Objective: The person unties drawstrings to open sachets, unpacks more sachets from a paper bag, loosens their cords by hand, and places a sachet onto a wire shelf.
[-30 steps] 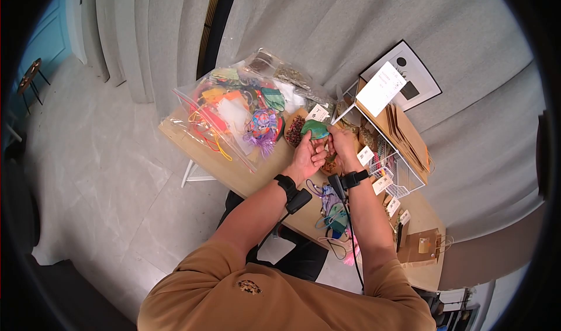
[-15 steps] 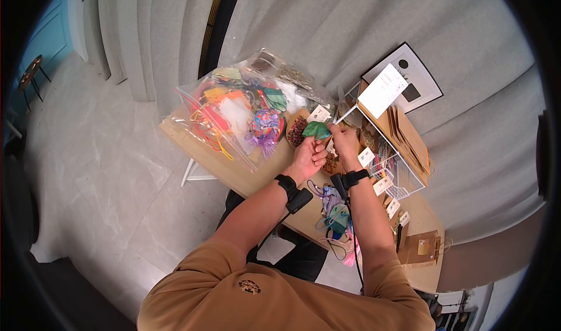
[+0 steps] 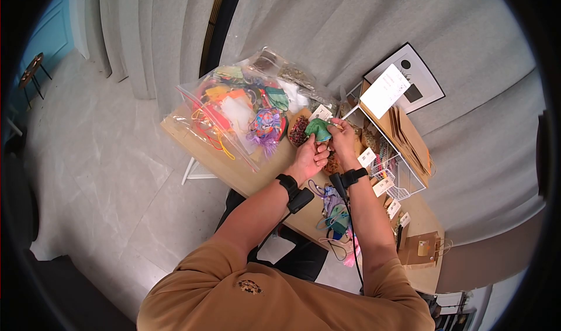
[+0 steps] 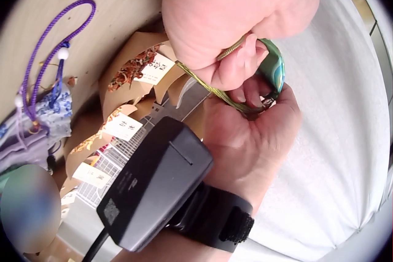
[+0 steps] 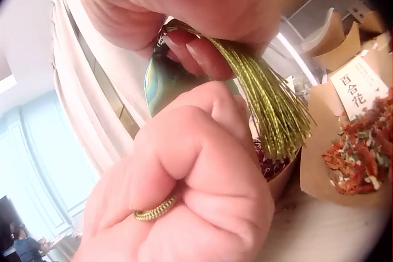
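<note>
Both hands are together over the table, at a shiny green fabric sachet (image 3: 317, 129). My left hand (image 3: 308, 160) grips the sachet from below with curled fingers, and a braided olive cord (image 5: 155, 211) passes through that fist. At the sachet's end, my right hand (image 3: 343, 143) pinches the fabric where a yellow-green tassel (image 5: 264, 93) hangs, as the right wrist view shows. Part of the sachet (image 4: 274, 65) is hidden behind the fingers in the left wrist view. Just beyond the hands is a paper bag of dark red dried buds (image 3: 297, 130).
Labelled kraft bags of dried flowers (image 5: 362, 160) line the table beside a white wire rack (image 3: 409, 176). A large clear zip bag (image 3: 234, 112) of colourful sachets lies at the left. More sachets with cords (image 3: 336, 211) lie near the front edge, by my right forearm.
The green sachet has gone from spread fairly flat to more bunched and turned between the hands. My right hand has shifted its fingers along it; the left hand has stayed nearly in place.
</note>
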{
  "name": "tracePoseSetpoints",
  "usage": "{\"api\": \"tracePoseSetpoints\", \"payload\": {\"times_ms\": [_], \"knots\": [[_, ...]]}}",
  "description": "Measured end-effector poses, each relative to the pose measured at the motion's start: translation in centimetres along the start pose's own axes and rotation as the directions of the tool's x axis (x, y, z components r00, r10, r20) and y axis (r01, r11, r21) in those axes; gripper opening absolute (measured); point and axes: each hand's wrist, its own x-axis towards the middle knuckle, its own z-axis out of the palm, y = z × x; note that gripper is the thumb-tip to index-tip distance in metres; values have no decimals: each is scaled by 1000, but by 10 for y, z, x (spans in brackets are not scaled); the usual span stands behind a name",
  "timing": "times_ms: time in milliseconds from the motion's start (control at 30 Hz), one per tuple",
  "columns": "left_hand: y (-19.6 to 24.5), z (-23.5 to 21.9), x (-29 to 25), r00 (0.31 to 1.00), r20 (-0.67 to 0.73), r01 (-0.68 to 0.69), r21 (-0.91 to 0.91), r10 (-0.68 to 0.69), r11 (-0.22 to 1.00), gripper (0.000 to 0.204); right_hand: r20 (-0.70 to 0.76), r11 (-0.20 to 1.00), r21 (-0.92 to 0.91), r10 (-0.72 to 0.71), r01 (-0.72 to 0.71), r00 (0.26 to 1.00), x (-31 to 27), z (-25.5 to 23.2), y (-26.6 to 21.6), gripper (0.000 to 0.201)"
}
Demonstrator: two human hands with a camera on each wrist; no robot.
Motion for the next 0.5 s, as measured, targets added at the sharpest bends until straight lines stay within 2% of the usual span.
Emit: {"api": "tracePoseSetpoints", "payload": {"times_ms": [67, 133, 267, 467, 500], "knots": [[0, 1, -1, 1000, -6, -2, -4, 2, 1000, 40, -21, 999, 39, 32, -31, 999, 0, -2, -1, 17], [0, 0, -1, 1000, 9, -17, -26, 17, 1000, 39, 79, 977, 165, 123, -135, 989, 2, -6, -2, 16], [-1, -1, -1, 999, 34, 5, -23, -4, 1000, 38, 101, 983, 113, 134, -145, 986, -8, 4, -8, 16], [-1, 0, 0, 1000, 10, 9, 15, -9, 1000, 38, -15, 983, 156, 104, -100, 994, -6, 2, -9, 18], [-1, -1, 1, 999, -11, -36, 12, 36, 999, 39, -15, 986, 137, 96, -93, 995, -6, 1, -8, 18]]}}
